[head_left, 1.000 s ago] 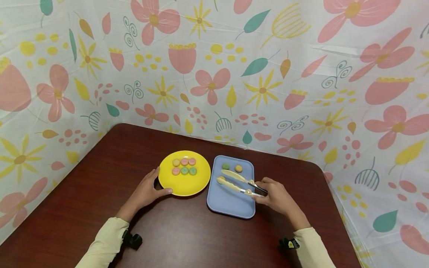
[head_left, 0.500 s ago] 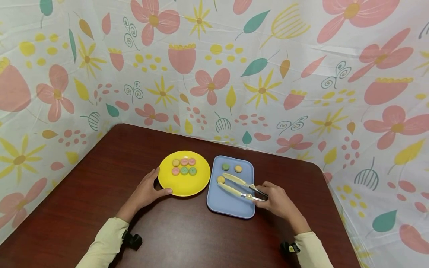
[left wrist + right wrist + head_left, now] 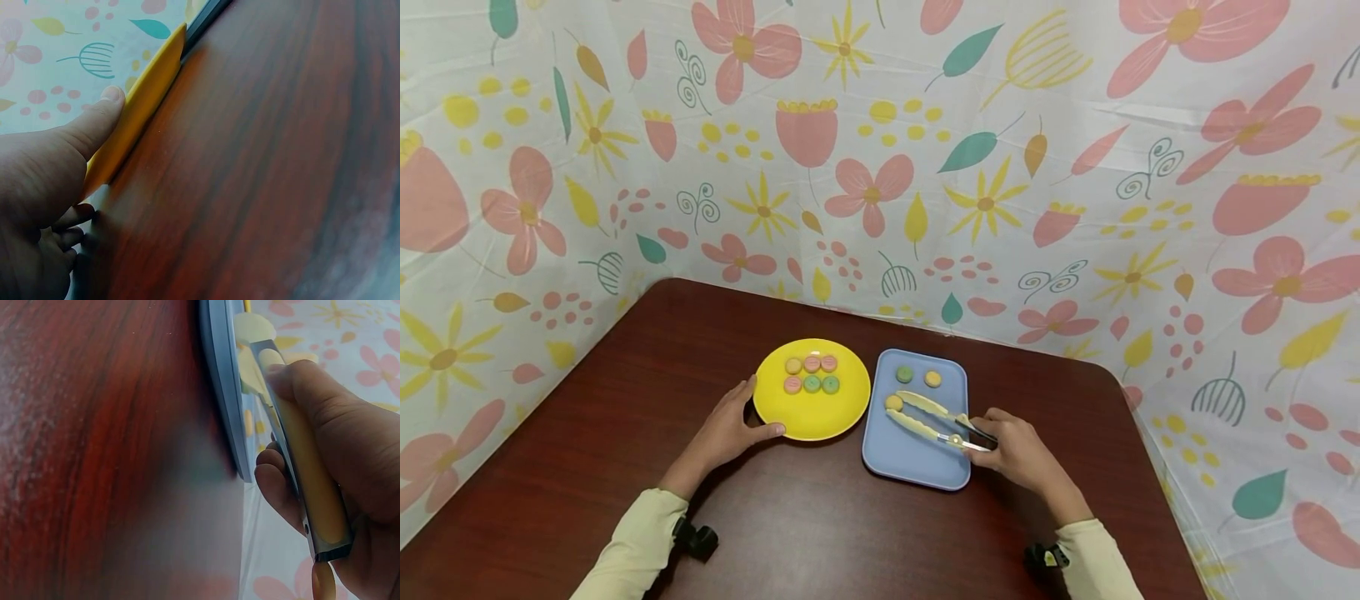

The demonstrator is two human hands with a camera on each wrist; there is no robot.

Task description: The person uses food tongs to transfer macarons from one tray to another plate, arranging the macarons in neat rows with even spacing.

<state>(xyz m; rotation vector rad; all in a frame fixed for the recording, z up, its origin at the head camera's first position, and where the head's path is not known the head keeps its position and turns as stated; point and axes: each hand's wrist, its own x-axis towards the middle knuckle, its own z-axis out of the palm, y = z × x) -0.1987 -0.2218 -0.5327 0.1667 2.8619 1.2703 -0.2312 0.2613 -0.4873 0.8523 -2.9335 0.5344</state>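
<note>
In the head view my left hand (image 3: 722, 433) holds the near-left rim of a round yellow plate (image 3: 812, 423), its thumb along the edge. Several macarons (image 3: 812, 383) in yellow, pink and green lie on that plate in two rows. My right hand (image 3: 1021, 450) grips pale yellow-tipped tongs (image 3: 917, 427) over a blue tray (image 3: 917, 467). Between the spread tong tips sits a yellow macaron (image 3: 893, 402); firm contact cannot be told. A green macaron (image 3: 904, 374) and another yellow macaron (image 3: 932, 379) lie toward the tray's far end. The right wrist view shows the thumb on the tongs' handle (image 3: 306, 462).
Plate and tray stand side by side on a dark reddish-brown table (image 3: 820, 533). Behind and beside it hangs a flower-printed cloth (image 3: 880, 208). Each wrist wears a black camera mount (image 3: 696, 537).
The tongs shifted slightly toward me early on, and their tips now stand on either side of the near yellow macaron. My left hand and the plate stay put.
</note>
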